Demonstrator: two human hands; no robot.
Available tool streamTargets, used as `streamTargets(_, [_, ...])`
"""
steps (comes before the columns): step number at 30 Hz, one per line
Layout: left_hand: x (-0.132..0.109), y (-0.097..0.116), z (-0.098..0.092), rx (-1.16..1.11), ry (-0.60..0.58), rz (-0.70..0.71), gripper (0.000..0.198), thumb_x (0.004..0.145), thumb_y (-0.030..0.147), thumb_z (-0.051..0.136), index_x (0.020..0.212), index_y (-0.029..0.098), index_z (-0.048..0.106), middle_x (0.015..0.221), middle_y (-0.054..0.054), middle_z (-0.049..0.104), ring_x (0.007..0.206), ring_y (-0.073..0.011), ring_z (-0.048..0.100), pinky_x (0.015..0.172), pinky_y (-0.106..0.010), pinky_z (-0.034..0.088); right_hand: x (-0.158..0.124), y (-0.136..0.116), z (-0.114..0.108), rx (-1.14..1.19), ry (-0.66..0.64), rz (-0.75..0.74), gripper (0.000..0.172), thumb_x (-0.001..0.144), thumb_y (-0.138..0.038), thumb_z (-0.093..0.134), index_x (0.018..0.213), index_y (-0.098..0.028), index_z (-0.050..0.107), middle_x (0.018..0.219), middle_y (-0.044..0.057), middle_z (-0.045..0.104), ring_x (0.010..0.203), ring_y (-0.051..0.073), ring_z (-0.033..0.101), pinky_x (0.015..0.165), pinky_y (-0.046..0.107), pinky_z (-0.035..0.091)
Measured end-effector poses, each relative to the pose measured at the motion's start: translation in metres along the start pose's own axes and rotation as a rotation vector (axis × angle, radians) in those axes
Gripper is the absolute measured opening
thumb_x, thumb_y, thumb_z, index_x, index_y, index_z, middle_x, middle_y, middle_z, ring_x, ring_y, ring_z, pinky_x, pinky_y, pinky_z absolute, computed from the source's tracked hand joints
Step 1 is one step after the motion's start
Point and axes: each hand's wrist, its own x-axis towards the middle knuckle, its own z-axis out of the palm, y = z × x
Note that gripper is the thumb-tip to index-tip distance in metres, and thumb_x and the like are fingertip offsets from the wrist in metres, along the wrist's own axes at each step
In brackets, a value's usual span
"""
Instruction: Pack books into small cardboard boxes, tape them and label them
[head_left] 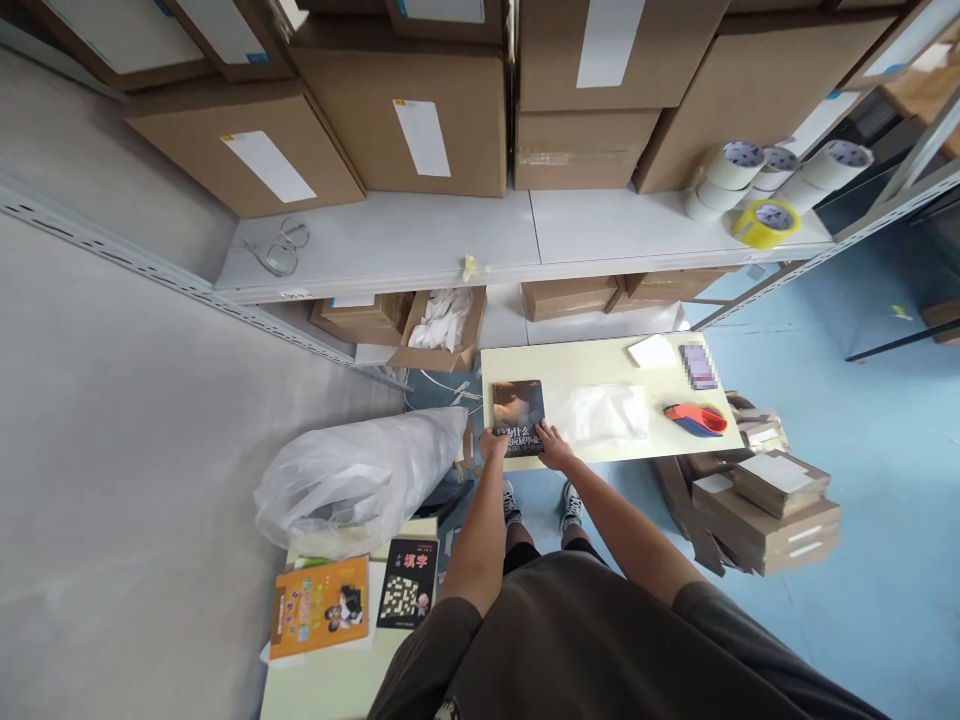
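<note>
A dark-covered book (517, 405) with white and gold lettering is at the left end of the pale yellow table (562, 362). My left hand (493, 446) grips its lower left corner. On the opposite side, my right hand (555, 446) has hold of the lower right edge. Whether the book rests flat on the tabletop or is slightly raised, I cannot tell. Just right of my right hand lies a clear plastic bag (607, 412), spread flat. Farther right sits a red and blue tape dispenser (696, 420).
White paper (652, 352) lies at the table's back. Tape rolls (765, 222) and glasses (281, 250) sit on the shelf (420, 235) under cardboard boxes (427, 120). A plastic-wrapped bundle (360, 470) and an orange book (319, 607) are at left; cartons (772, 515) stack at right.
</note>
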Motion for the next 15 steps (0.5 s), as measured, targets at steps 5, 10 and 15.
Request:
streamTargets(5, [-0.004, 0.0, -0.001, 0.039, 0.031, -0.023, 0.048, 0.079, 0.038, 0.078, 0.124, 0.019, 0.072, 0.129, -0.018, 0.073, 0.119, -0.0351, 0.07, 0.094, -0.038, 0.053, 0.003, 0.003, -0.001, 0.025, -0.019, -0.004, 0.098, 0.087, -0.014, 0.06, 0.174, -0.024, 0.015, 0.182, 0.008, 0.0, 0.166, 0.037, 0.01, 0.126, 0.052, 0.034])
streamTargets(10, [-0.007, 0.002, 0.007, 0.008, 0.107, -0.013, 0.049, 0.08, 0.034, 0.078, 0.126, 0.019, 0.071, 0.128, -0.016, 0.074, 0.116, -0.0331, 0.072, 0.091, -0.035, 0.054, 0.007, 0.008, -0.001, 0.054, -0.022, -0.025, 0.096, 0.088, -0.013, 0.057, 0.174, -0.018, 0.016, 0.182, 0.009, 0.0, 0.166, 0.035, 0.012, 0.129, 0.048, 0.031])
streamTargets(15, [-0.002, 0.001, 0.007, -0.072, 0.131, -0.045, 0.053, 0.075, 0.027, 0.084, 0.126, 0.021, 0.071, 0.12, -0.011, 0.079, 0.115, -0.0284, 0.074, 0.09, -0.03, 0.054, 0.01, 0.01, -0.002, 0.073, -0.032, -0.045, 0.096, 0.087, -0.013, 0.058, 0.173, -0.018, 0.017, 0.182, 0.01, 0.003, 0.166, 0.035, 0.014, 0.129, 0.049, 0.028])
